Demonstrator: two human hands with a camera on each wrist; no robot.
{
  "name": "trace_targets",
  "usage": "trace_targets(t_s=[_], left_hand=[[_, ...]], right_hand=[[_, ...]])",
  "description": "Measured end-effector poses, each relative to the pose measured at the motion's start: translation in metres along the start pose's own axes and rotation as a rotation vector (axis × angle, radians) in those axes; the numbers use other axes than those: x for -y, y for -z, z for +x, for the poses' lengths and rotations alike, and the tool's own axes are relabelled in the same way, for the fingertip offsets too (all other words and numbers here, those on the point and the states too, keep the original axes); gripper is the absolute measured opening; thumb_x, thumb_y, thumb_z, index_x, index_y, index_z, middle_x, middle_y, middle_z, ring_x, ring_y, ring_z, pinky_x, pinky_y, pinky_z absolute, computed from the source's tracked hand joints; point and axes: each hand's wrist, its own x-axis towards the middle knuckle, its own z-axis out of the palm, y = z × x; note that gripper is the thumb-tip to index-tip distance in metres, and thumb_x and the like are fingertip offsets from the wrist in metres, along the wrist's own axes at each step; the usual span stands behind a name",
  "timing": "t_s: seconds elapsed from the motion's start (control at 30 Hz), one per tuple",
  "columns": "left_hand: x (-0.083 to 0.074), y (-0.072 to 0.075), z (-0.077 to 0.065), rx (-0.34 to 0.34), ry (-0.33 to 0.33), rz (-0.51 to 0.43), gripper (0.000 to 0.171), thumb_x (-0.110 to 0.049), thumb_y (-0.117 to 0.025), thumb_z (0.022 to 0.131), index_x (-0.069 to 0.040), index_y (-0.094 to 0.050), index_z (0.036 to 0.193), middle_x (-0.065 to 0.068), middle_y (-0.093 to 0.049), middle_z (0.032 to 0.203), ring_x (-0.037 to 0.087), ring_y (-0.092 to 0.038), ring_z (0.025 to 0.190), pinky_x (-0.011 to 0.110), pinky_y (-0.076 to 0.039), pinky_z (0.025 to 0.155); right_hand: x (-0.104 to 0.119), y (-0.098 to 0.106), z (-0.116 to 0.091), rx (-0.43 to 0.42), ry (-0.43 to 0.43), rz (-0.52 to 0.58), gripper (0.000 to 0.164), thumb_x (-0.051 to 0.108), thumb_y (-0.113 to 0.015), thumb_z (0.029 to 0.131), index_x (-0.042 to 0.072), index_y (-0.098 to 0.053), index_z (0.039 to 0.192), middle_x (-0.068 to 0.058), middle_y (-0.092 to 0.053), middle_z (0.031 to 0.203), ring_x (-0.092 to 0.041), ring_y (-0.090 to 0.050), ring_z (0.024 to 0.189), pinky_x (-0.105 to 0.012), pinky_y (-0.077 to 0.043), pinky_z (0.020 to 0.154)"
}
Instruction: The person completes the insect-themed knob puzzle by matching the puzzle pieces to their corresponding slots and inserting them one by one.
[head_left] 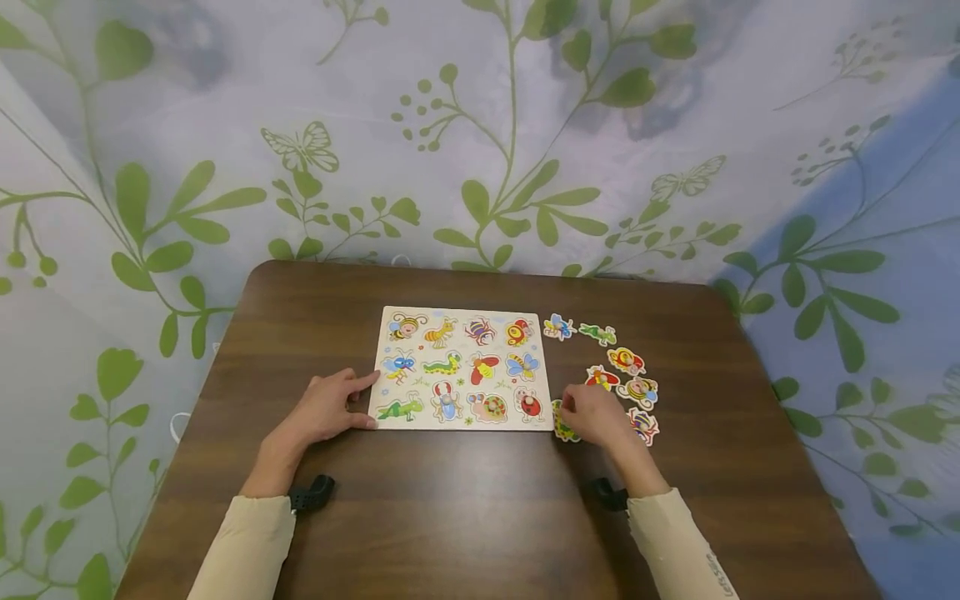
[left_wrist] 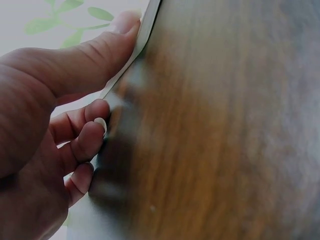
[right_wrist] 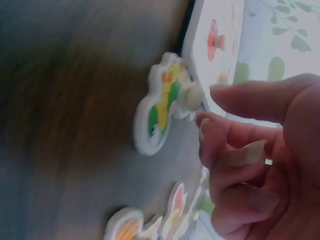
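Note:
A pale puzzle board (head_left: 465, 427) with rows of colourful insect pictures lies on the table. My left hand (head_left: 326, 406) rests at its left side, index finger on the left edge and thumb at the near corner. In the left wrist view the thumb (left_wrist: 95, 62) lies against the board's edge and the other fingers bend below. By the board's near right corner, my right hand (head_left: 596, 414) is over a green and yellow caterpillar piece (right_wrist: 162, 102). Its thumb and index fingertips are slightly parted, right at the piece's round knob (right_wrist: 191, 97).
More loose pieces lie to the right: a blue insect (head_left: 557, 327), a grasshopper (head_left: 597, 334), a red-and-yellow insect (head_left: 626, 361), a red fly (head_left: 600, 377), a bee (head_left: 640, 391) and a spider (head_left: 644, 425). The brown table (head_left: 465, 517) meets a leaf-patterned backdrop (head_left: 360, 167).

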Motion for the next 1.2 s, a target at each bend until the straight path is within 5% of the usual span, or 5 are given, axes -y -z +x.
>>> trace_targets(t_s=[0.13, 0.5, 0.83, 1.2], left_hand=[[0.002, -0.001, -0.002, -0.005, 0.005, -0.001, 0.086, -0.044, -0.084, 0.069, -0.02, -0.049, 0.144, 0.0, -0.044, 0.08, 0.013, -0.036, 0.063, 0.038, -0.021, 0.077], [0.003, -0.002, -0.003, 0.004, 0.019, -0.018, 0.087, -0.045, -0.084, 0.069, -0.021, -0.048, 0.145, -0.001, -0.044, 0.079, 0.013, -0.036, 0.063, 0.038, -0.021, 0.077], [0.001, 0.0, -0.001, 0.008, 0.02, -0.009, 0.086, -0.046, -0.084, 0.07, -0.021, -0.048, 0.145, 0.0, -0.044, 0.079, 0.013, -0.036, 0.062, 0.038, -0.021, 0.076], [0.001, 0.0, -0.001, 0.011, 0.015, -0.015, 0.086, -0.046, -0.083, 0.07, -0.021, -0.048, 0.145, -0.002, -0.044, 0.079, 0.012, -0.036, 0.064, 0.037, -0.02, 0.076]], right_hand=[[-0.003, -0.005, -0.003, 0.06, -0.029, -0.006, 0.019, 0.028, -0.069, 0.088, 0.011, -0.064, 0.081, -0.001, -0.057, 0.068, -0.017, -0.05, 0.062, -0.03, -0.039, 0.056], [-0.002, -0.01, -0.006, 0.016, -0.016, -0.013, 0.015, 0.024, -0.072, 0.084, 0.012, -0.067, 0.078, 0.0, -0.059, 0.067, -0.017, -0.052, 0.062, -0.03, -0.041, 0.057], [0.021, -0.005, 0.009, -0.219, 0.018, 0.062, 0.006, 0.016, -0.072, 0.083, 0.012, -0.071, 0.087, -0.002, -0.064, 0.071, -0.018, -0.052, 0.064, -0.03, -0.041, 0.06], [0.077, -0.022, 0.037, -0.32, 0.172, 0.074, 0.006, 0.015, -0.072, 0.084, 0.016, -0.075, 0.09, 0.001, -0.067, 0.076, -0.014, -0.056, 0.069, -0.033, -0.045, 0.067]])
